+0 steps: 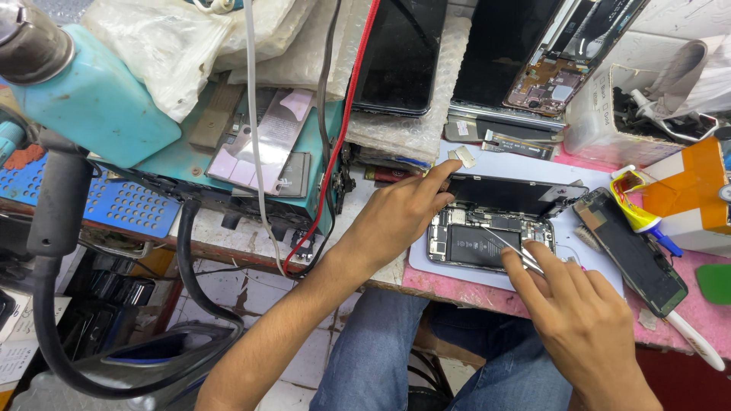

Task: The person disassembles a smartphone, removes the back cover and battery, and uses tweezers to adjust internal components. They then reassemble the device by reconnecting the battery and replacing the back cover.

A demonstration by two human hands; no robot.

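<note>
1. Head view. Left hand (396, 217) rests at the left end of an opened phone (487, 242), index finger stretched along the top edge of the lifted screen panel (506, 195). The fingers are not curled round anything; they press and steady the panel.
2. Right hand (579, 320) pinches metal tweezers (512, 251) between thumb and forefinger, so the fingers are closed on the tool. The tips point away from the fingers, up and left, and land over the dark battery (474, 245) near the board; the exact contact spot is too small to tell.
3. The phone lies back-down on a pale work mat (487, 281), between the two sets of fingers, on the pink surface (457, 293).
4. Just right of the right fingers lies a second dark phone (632, 251), tilted, and beyond it a yellow-and-blue tool (643, 217).
5. Above the left fingers: bubble wrap (411, 114) with black screens on it. Far left: a teal heat unit (91, 99) and a red cable (343, 129).
6. Judgement on doing it well: keep the left finger firm on the panel so it stays propped, since any flex cable behind it could strain. Keep the tweezers low and shallow, tips off the battery skin, and brace the right wrist on the mat for small, controlled moves.
</note>
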